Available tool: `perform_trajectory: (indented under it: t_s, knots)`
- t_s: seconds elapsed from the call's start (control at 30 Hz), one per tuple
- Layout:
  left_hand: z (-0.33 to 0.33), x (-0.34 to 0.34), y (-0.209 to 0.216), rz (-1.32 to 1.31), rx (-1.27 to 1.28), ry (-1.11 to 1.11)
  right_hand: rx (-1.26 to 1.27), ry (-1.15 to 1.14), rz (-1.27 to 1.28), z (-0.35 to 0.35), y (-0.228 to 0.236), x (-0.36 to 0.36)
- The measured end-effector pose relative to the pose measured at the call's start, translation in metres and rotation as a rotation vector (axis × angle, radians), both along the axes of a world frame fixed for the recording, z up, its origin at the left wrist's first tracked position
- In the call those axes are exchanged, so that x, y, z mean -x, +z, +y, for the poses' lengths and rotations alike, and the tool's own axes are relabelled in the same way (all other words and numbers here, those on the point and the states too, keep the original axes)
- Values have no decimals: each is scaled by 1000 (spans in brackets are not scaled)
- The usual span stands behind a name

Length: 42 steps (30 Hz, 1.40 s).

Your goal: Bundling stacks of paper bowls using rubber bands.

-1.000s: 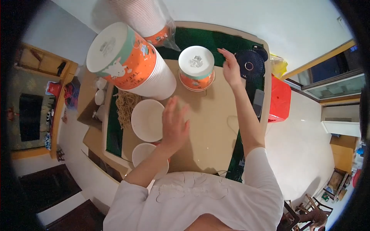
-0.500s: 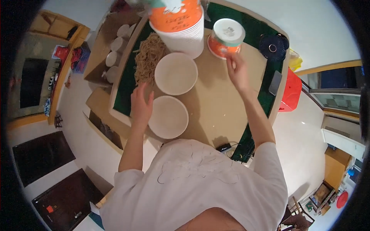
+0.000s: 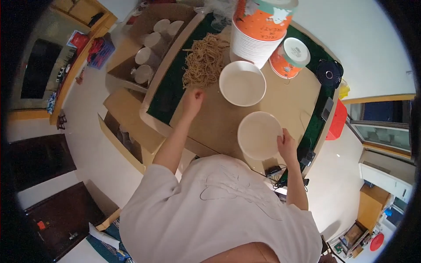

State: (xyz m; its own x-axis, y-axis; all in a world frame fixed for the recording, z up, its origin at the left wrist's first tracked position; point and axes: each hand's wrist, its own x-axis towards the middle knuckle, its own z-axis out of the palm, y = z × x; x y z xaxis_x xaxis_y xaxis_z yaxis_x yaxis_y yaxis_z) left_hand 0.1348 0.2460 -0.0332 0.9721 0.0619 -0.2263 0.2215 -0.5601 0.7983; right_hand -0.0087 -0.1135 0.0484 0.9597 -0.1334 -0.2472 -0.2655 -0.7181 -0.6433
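My right hand (image 3: pixel 287 147) grips the right rim of a white paper tub (image 3: pixel 258 136), open end up, at the table's near side. My left hand (image 3: pixel 193 101) is closed at the lower edge of a tangled pile of brown shredded paper strands (image 3: pixel 204 59); what its fingers hold, if anything, is hidden. A second white paper tub (image 3: pixel 242 84) stands beyond the first, with its inside facing up. Behind it rises a tall stack of nested tubs (image 3: pixel 256 46), the top one printed orange and green. A shorter orange and green stack (image 3: pixel 287 61) stands to its right.
A black round object (image 3: pixel 330 73) and a grey phone-like slab (image 3: pixel 327 108) lie along the table's right edge. Cables and a black adapter (image 3: pixel 274 171) are at the near edge. Left of the table, a cardboard box (image 3: pixel 120 63) holds several white tubs; another open box (image 3: pixel 131 127) sits nearer.
My right hand has left the shorter orange stack and come near to the closest tub, which has shifted right. My left hand has closed beside the shredded paper. The whole view has swung.
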Motion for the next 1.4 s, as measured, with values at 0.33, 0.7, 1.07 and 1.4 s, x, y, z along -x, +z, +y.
perform_trajectory:
  t_s: [0.33, 0.7, 1.07, 1.4]
  knots:
    - [-5, -78, 27, -386, -432, 19, -50, -266, -167, -20, -6, 20]
    - [-10, -121, 65, -363, -178, -124, -47, -296, -267, -34, 26, 38]
    - [-27, -38, 270, -710, 298, -91, -711, -210, -392, 51, 65, 9]
    - [-94, 120, 154, -336, 178, -431, -1339, -333, -51, 120, 37, 16]
